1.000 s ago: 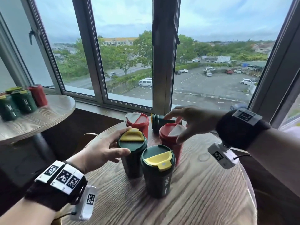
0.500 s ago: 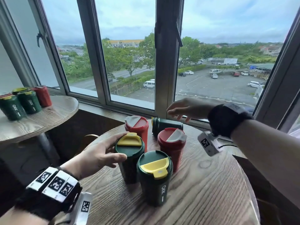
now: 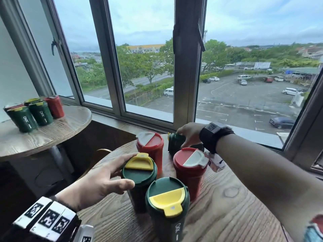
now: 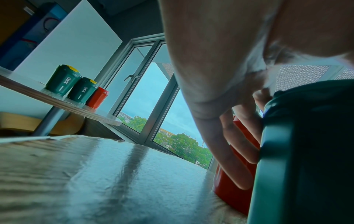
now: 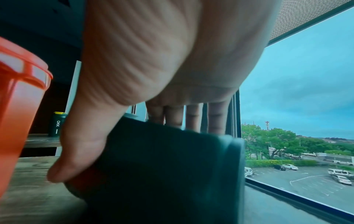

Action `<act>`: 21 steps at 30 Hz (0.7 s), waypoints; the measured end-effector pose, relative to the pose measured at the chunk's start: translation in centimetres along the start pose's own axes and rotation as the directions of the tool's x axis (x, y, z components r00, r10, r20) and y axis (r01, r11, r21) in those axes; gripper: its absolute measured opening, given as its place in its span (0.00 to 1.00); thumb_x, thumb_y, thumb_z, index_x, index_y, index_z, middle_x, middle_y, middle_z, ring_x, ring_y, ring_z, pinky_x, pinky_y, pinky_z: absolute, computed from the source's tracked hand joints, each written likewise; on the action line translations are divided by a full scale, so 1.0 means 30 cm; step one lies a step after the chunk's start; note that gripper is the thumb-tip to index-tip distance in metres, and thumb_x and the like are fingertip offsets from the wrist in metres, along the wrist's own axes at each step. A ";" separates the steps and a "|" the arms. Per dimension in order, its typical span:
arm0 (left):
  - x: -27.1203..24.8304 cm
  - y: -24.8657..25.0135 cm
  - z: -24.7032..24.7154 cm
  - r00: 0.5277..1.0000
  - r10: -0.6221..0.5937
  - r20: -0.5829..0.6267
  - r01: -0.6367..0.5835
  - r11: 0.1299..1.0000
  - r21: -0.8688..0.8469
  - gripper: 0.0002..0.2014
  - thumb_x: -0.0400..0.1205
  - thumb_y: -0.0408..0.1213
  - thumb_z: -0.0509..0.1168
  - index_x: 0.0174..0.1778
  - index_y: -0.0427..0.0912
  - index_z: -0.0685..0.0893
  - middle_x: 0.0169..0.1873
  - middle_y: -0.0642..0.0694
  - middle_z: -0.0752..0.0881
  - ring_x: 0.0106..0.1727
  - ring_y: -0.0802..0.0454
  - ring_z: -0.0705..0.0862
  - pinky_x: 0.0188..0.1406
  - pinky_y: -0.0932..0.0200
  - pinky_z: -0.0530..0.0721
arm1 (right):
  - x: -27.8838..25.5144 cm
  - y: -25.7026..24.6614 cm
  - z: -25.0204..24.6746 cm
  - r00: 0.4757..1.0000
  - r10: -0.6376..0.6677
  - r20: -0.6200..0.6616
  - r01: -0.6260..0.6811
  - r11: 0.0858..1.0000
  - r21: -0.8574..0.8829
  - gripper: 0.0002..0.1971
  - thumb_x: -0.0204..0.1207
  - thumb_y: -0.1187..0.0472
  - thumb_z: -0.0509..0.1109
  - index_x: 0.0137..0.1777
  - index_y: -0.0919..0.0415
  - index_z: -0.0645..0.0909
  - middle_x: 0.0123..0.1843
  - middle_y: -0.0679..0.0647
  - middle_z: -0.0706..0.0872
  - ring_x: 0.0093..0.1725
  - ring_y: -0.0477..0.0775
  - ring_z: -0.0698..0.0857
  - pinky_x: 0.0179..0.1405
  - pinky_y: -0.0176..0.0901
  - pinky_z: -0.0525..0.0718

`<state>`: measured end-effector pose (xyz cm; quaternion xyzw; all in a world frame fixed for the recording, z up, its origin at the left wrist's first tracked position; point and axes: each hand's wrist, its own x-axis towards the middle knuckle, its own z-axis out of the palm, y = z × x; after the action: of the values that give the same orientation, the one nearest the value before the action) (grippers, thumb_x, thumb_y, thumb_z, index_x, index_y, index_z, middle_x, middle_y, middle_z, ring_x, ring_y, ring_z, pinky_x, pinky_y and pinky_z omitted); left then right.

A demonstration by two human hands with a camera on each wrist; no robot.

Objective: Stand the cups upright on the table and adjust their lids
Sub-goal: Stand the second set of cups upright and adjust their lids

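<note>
On the round wooden table (image 3: 227,215) stand two red cups with white flaps (image 3: 151,147) (image 3: 189,172) and two green cups with yellow flaps. My left hand (image 3: 129,170) holds the left green cup (image 3: 139,177) at its lid rim, thumb on the near side. The other upright green cup (image 3: 167,206) stands at the front. A third green cup (image 3: 173,143) lies on its side at the back. My right hand (image 3: 181,139) grips it from above. In the right wrist view the thumb and fingers (image 5: 193,119) wrap the lying green cup (image 5: 162,166).
A second wooden table (image 3: 57,130) at the left carries several upright green and red cups (image 3: 40,114). The window frame (image 3: 187,75) and sill run close behind the lying cup. The table's front right part is bare wood.
My right hand left the right red cup's lid, reached back over it and came down onto the lying green cup. My left hand stayed on the left green cup.
</note>
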<state>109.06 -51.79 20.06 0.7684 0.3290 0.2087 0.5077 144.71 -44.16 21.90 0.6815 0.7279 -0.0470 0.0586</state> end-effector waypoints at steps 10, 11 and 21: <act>0.002 -0.008 -0.004 0.999 0.029 0.016 -0.028 0.999 -0.028 0.38 0.71 0.53 0.77 0.79 0.66 0.76 0.76 0.56 0.83 0.75 0.56 0.84 0.56 0.54 0.88 | -0.068 0.091 0.060 0.974 -0.022 -0.224 0.162 0.762 0.627 0.47 0.56 0.52 0.88 0.77 0.48 0.72 0.60 0.51 0.90 0.59 0.53 0.90 0.60 0.47 0.89; 0.002 -0.009 -0.004 0.999 0.027 0.019 -0.026 0.999 -0.032 0.38 0.71 0.53 0.77 0.79 0.66 0.76 0.76 0.56 0.84 0.75 0.56 0.84 0.55 0.56 0.88 | -0.079 0.106 0.069 0.972 -0.023 -0.236 0.179 0.721 0.670 0.49 0.54 0.52 0.88 0.78 0.46 0.70 0.61 0.52 0.91 0.61 0.53 0.91 0.63 0.51 0.89; 0.001 0.000 0.001 1.000 0.000 0.015 0.000 1.000 -0.028 0.39 0.68 0.55 0.78 0.78 0.67 0.76 0.72 0.53 0.87 0.72 0.53 0.86 0.58 0.49 0.87 | -0.191 0.147 0.150 0.961 0.047 -0.272 0.207 0.528 0.824 0.43 0.64 0.78 0.85 0.77 0.60 0.70 0.59 0.53 0.88 0.54 0.43 0.90 0.50 0.34 0.88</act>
<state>109.10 -51.78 20.04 0.7626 0.3223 0.2078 0.5210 149.57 -50.20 18.37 0.5898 0.6454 -0.3059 -0.3769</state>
